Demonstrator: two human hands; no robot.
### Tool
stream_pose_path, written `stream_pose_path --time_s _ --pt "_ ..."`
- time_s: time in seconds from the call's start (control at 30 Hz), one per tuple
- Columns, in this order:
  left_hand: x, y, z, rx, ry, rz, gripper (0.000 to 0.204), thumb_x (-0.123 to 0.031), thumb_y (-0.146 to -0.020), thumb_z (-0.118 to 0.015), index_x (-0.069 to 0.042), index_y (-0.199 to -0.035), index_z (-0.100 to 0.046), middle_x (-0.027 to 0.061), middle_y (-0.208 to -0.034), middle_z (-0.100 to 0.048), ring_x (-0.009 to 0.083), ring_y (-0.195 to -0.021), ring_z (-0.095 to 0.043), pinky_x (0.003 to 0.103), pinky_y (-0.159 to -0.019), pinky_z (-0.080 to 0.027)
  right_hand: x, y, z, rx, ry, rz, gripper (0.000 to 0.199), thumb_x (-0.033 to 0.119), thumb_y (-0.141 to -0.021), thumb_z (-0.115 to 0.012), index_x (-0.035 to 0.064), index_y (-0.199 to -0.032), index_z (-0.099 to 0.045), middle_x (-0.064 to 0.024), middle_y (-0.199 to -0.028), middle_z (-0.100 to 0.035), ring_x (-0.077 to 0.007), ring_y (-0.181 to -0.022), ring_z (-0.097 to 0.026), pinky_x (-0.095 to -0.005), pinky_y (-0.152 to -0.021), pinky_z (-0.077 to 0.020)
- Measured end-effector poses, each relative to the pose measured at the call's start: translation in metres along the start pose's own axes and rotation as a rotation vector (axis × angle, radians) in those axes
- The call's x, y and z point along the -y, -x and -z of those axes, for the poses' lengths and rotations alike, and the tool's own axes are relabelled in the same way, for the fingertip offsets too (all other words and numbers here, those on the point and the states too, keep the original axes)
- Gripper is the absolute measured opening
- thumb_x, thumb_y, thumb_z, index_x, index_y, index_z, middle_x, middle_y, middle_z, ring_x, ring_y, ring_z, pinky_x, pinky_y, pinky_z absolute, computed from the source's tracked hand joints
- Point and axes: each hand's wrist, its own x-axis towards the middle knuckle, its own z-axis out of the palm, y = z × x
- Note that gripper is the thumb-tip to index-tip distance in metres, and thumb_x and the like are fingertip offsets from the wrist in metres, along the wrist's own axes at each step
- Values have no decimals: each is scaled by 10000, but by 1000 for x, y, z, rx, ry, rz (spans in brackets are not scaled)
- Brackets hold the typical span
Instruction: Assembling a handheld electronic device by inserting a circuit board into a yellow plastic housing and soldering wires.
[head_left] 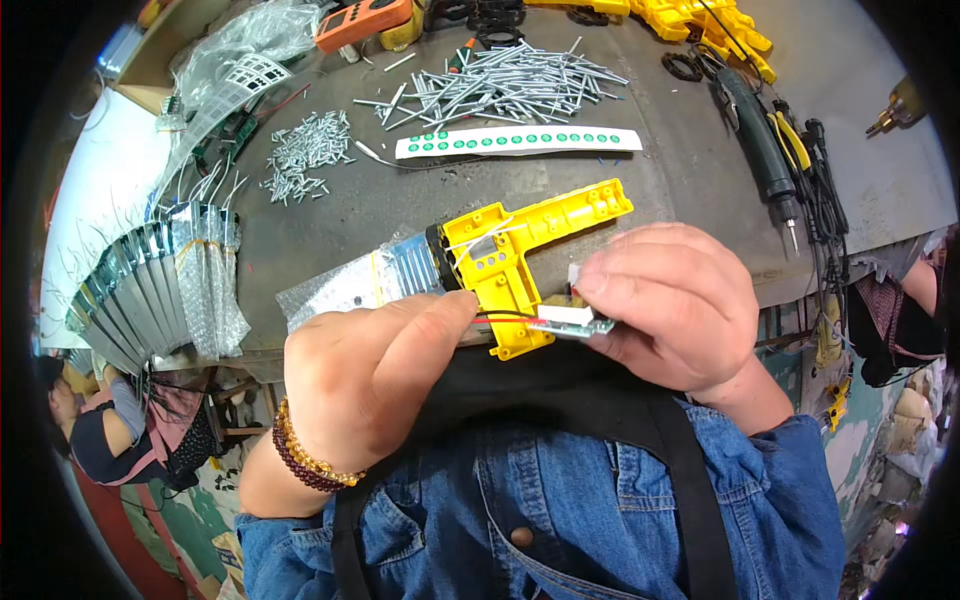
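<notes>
My right hand (680, 300) is closed on a small green circuit board (598, 327) that carries a white block (566, 314). A black wire (505, 315) and a red one run from the board to the pinched fingertips of my left hand (375, 360). Beneath lies a yellow plastic housing half (510, 280), L-shaped and showing its ribbed inside, with a white wire across it. A black ring sits at its left end, joined to a blade-like part in bubble wrap (350, 278). My left fingers hide some of the wires.
Long metal pins (500, 85) and short screws (305, 155) lie in heaps beyond the housing. A sticker strip (520, 143) lies between. Wrapped flat parts (150, 280) stand at left; an electric screwdriver (755, 135) is at right. Another person (120, 420) sits at far left.
</notes>
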Motion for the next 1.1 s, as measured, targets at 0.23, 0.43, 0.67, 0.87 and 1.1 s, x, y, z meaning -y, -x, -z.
stream_pose_path --time_s 0.23,0.43,0.67,0.87,1.1 --pt "-11 5 -5 8 409 99 181 43 -804 -666 -15 -975 -674 111 -779 -664 281 -659 -653 349 -575 -515 9 11 -7 168 -649 -306 276 63 -835 -741 43 -981 -507 -231 -1057 -672 -236 -807 -688 -311 -680 -536" --pt "-3 4 -2 1 393 247 90 -11 -856 -632 -4 -940 -664 143 -792 -649 329 -710 -633 372 -629 -498 12 7 -16 76 -1421 -1087 294 208 -913 -656 40 -1083 -485 -104 -946 -610 -137 -753 -582 -278 -632 -478" --pt "-3 1 -10 19 328 289 17 10 -845 -612 -4 -853 -612 155 -766 -603 355 -704 -607 398 -621 -494 12 9 -33 -55 -1796 -1189 482 372 -1073 -340 -14 -1248 -569 -130 -1026 -612 -160 -732 -563 -269 -614 -460" --pt "6 -2 -9 -33 344 230 55 32 -810 -601 -3 -853 -603 149 -762 -590 336 -685 -586 388 -619 -476 7 14 -33 -33 -1825 -1097 468 361 -1072 -354 -16 -1250 -567 -136 -1060 -613 -165 -748 -562 -270 -620 -460" --pt "3 -6 -22 -115 260 293 41 11 -839 -567 -2 -842 -606 102 -750 -596 238 -662 -572 314 -644 -458 3 15 -34 -25 -1810 -1110 471 368 -1066 -371 -16 -1254 -570 -133 -1102 -612 -151 -788 -578 -255 -628 -473"
